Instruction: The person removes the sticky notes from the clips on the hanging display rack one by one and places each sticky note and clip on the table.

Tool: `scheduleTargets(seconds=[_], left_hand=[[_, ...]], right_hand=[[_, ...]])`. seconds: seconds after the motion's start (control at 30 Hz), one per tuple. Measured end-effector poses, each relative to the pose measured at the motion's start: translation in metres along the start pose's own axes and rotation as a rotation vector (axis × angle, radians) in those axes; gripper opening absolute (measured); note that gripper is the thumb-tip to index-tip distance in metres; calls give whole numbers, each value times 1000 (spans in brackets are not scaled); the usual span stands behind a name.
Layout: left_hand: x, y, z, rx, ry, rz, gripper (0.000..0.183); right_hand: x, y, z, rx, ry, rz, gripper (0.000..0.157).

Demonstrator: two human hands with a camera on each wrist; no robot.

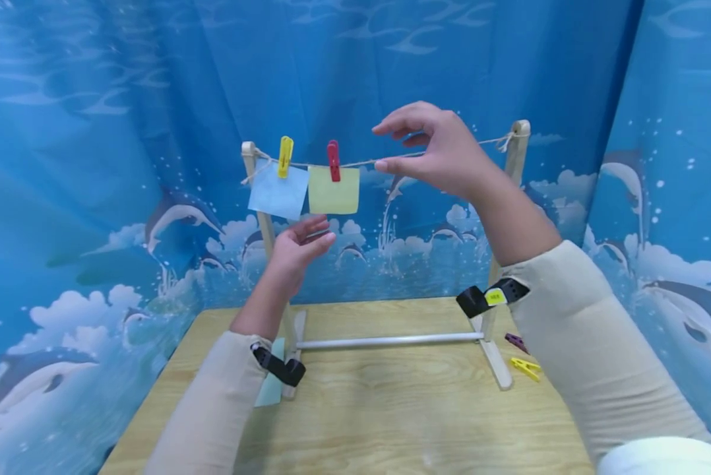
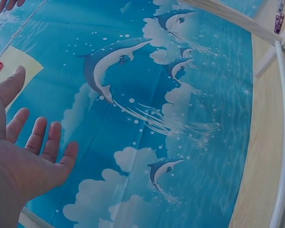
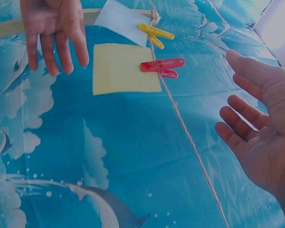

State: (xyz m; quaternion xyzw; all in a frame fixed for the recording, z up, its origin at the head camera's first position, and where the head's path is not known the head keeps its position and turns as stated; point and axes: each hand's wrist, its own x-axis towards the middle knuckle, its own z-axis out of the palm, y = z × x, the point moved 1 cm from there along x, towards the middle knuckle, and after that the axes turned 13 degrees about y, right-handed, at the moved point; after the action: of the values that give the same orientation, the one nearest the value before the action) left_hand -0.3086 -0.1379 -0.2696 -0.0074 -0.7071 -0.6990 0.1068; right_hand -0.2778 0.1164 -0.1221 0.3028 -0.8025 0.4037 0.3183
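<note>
A blue paper note (image 1: 278,190) hangs from a string (image 3: 185,128) under a yellow clothespin (image 1: 285,157). Beside it, a red clothespin (image 1: 334,161) clips a yellow paper note (image 1: 334,191) to the same string. My left hand (image 1: 299,254) is just below the two notes, palm up with fingers spread and nothing in them. To the right of the red clothespin, my right hand (image 1: 435,148) is raised at string height, its thumb and fingers apart around bare air. In the right wrist view both hands stand apart from the clothespins.
The string runs between two wooden posts (image 1: 516,152), joined low down by a white rod (image 1: 391,341). On the wooden table (image 1: 391,422) lie a purple clothespin (image 1: 516,342) and another yellow clothespin (image 1: 526,369) at right. A light green paper (image 1: 270,382) lies by the left foot.
</note>
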Motion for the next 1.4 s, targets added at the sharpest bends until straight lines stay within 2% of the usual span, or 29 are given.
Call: scheduleTargets(seconds=[0.13,0.33,0.57,0.73,1.07,1.4], left_hand=[[4,3,7,-17,5,-13,64],[8,2,19,-62,5,1,56],[9,-2,33,-183,-17,15,41],[8,-4,38,-238,-9,28,35],[7,-9,47,-388,20,55,36],[6,-11,55,-531,78,-1,12]], right_hand=[[9,-5,5,-8,-3,12,45],[19,-5,17,0,-33,75,47],[29,0,33,-10,-59,176,46],[33,-3,46,-10,-84,209,47],[34,-5,59,30,-95,329,60],[33,-5,70,46,-101,314,55]])
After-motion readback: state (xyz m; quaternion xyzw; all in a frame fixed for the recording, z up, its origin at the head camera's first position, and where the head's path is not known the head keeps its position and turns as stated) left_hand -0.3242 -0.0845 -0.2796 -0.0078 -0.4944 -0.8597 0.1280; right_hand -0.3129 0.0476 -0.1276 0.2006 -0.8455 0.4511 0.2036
